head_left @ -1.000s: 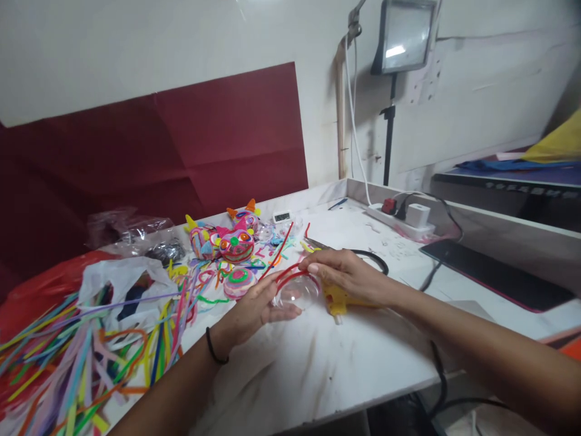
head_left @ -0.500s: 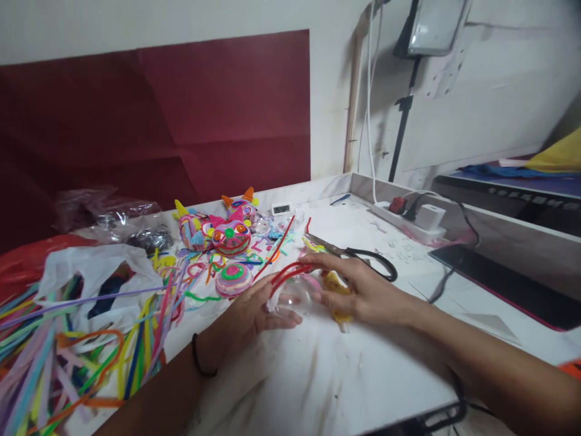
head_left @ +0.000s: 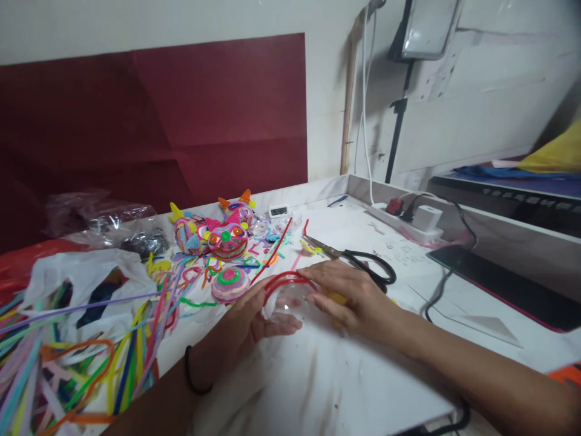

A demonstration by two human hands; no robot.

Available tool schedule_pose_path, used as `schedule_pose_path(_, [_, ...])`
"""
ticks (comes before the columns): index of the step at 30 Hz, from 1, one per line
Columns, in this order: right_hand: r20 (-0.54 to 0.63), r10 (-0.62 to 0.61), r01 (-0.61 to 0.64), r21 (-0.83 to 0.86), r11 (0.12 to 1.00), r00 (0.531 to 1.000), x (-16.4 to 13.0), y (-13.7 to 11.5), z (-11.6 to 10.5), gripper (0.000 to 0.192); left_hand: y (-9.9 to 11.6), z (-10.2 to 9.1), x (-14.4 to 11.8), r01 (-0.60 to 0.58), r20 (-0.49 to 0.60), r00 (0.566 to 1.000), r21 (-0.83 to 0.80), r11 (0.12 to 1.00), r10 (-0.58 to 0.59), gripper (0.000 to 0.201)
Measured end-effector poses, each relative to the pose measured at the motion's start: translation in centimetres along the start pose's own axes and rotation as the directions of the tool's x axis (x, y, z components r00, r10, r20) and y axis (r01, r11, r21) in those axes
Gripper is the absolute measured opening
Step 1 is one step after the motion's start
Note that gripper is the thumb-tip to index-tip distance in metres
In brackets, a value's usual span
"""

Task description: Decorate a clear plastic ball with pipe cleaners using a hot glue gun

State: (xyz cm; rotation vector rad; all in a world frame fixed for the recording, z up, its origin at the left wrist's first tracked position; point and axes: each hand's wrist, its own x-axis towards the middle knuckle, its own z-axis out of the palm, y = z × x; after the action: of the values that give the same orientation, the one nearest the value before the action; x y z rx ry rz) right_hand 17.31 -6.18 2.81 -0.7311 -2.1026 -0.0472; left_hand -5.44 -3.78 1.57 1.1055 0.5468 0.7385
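Observation:
My left hand (head_left: 254, 318) cups a clear plastic half-sphere (head_left: 289, 301) from below and the left. A red pipe cleaner (head_left: 284, 280) curves around the sphere's rim. My right hand (head_left: 351, 295) rests on the sphere's right side, fingers pressing the red pipe cleaner against the rim. A yellow glue gun (head_left: 338, 298) lies mostly hidden under my right hand.
Black-handled scissors (head_left: 363, 261) lie just behind my right hand. Finished pipe-cleaner faces (head_left: 227, 238) and a striped dome (head_left: 230, 282) sit behind the sphere. Loose coloured pipe cleaners (head_left: 91, 357) and plastic bags (head_left: 97, 272) fill the left. A power strip (head_left: 408, 221) and a dark tablet (head_left: 503, 284) lie right.
My right hand has slid from the sphere's top down to its right side, covering the glue gun. The red pipe cleaner now lies closer around the rim. The view shifted slightly.

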Motion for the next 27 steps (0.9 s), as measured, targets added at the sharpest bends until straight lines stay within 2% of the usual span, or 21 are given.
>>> schedule_pose_path(10, [-0.038, -0.025, 0.023, -0.041, 0.999, 0.999, -0.2, -0.1, 0.7, 0.037, -0.6, -0.1, 0.4, -0.029, -0.017, 0.999, -0.040, 0.999, 0.028, 0.038])
schedule_pose_path(17, [-0.105, -0.066, 0.056, -0.095, 0.994, 0.992, -0.5, -0.1, 1.2, 0.038, -1.2, -0.6, 0.3, -0.057, 0.037, 0.998, -0.051, 0.997, 0.059, 0.039])
schedule_pose_path(27, [-0.141, -0.057, 0.044, -0.098, 0.994, 0.988, -1.0, -0.3, 1.1, 0.043, -1.2, 0.0, -0.2, -0.068, 0.033, 0.997, -0.019, 0.997, 0.069, 0.043])
